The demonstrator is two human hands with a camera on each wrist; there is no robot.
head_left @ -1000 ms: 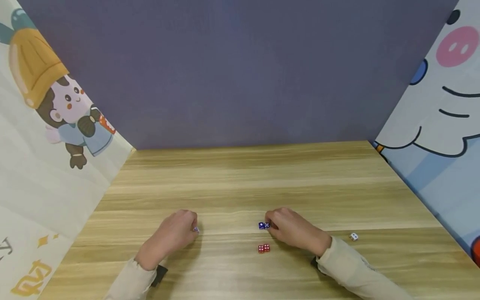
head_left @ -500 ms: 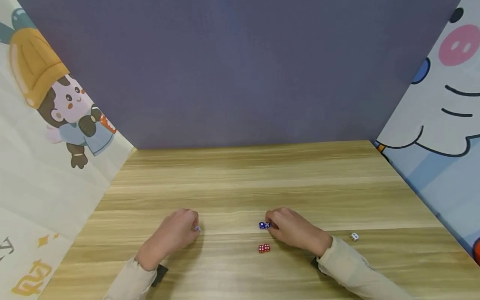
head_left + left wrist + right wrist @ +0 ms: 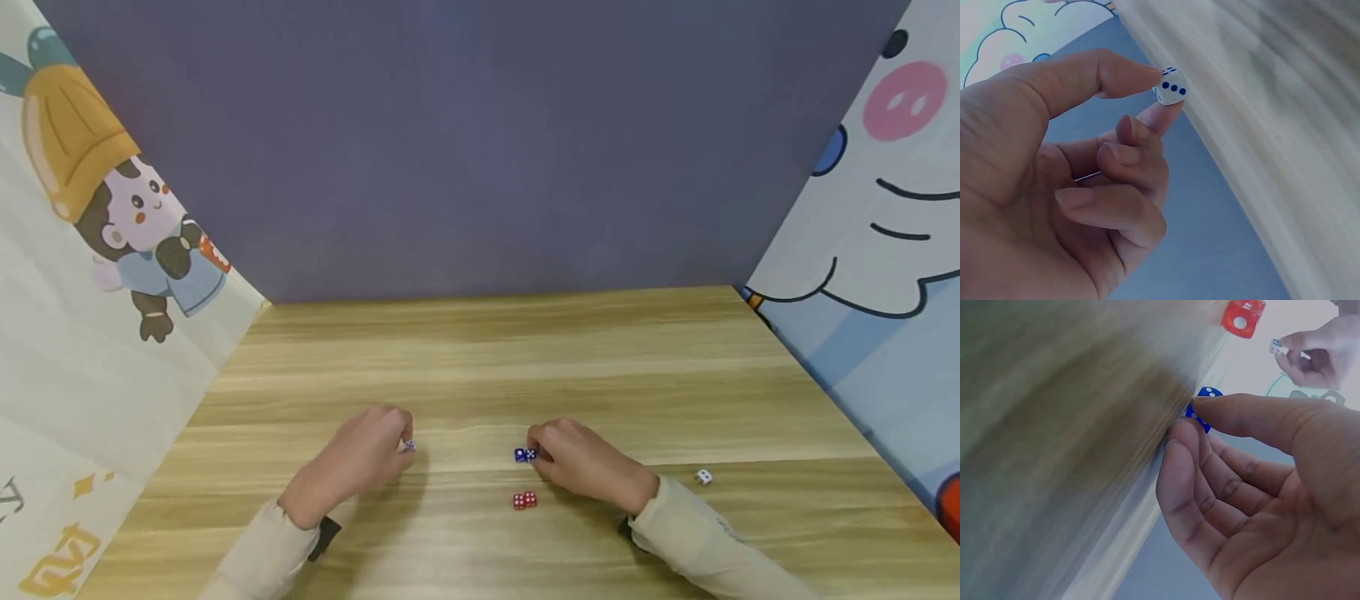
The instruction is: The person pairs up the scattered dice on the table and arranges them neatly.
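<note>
Between thumb and forefinger, my left hand (image 3: 356, 457) pinches a white die (image 3: 1173, 88) with blue spots, held above the tabletop. The three-spot face shows plainly in the left wrist view; its other fingers are curled inward. Farther right, my right hand (image 3: 592, 468) pinches a blue die (image 3: 531, 455) that appears to be at table level. Its thumb and fingertips partly cover that die in the right wrist view. Close against its left side is a second blue die (image 3: 520, 455). Two red dice (image 3: 525, 500) lie side by side, nearer me than the blue pair.
Another white die (image 3: 702, 477) lies alone on the wood-grain table (image 3: 480, 358), right of my right hand. A grey-blue panel (image 3: 480, 150) rises behind the table. Cartoon-printed sheets stand along the left (image 3: 60, 358) and right (image 3: 862, 350) sides.
My left hand has moved right and slightly up in the head view, carrying the white die off the table. The right hand and the blue and red dice stay almost where they were.
</note>
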